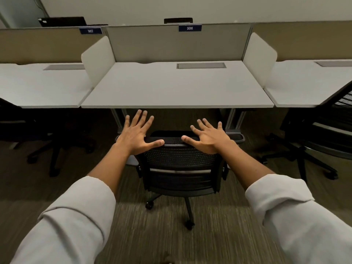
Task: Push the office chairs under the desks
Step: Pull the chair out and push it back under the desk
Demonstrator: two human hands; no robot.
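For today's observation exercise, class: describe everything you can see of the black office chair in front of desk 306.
The office chair is black, seen from behind, standing upright on the carpet and facing the desk. Its backrest is perforated mesh with a solid top rail and a horizontal gap lower down. Below, a central column meets spoked legs on castors, two of which show clearly. Padded armrests show at each side, and the seat is mostly hidden. The left hand and right hand rest on the top rail with fingers spread. The backrest and base are short of the desk edge.

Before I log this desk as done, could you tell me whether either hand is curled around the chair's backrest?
No, both the left hand and right hand lie with fingers spread straight over the backrest.
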